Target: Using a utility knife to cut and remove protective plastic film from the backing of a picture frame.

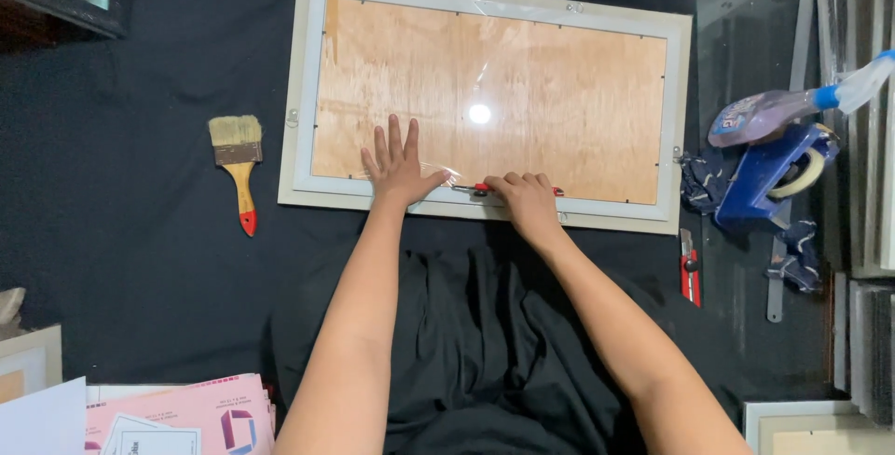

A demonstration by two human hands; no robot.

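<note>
A pale grey picture frame (pixel 308 91) lies face down on black cloth, its brown wooden backing board (pixel 522 82) covered by a clear shiny film. My left hand (pixel 396 166) lies flat with fingers spread on the lower part of the backing board. Just to its right, my right hand (pixel 527 201) is closed over a small red-handled tool (pixel 480 189) resting on the frame's lower rail; only the tool's tip and red ends show.
A paintbrush (pixel 238 161) with a yellow and red handle lies left of the frame. On the right are a blue tape dispenser (pixel 769 171), a spray bottle (pixel 792 105), a red utility knife (pixel 690 268) and stacked frames (pixel 862 110). Pink papers (pixel 186 413) lie at bottom left.
</note>
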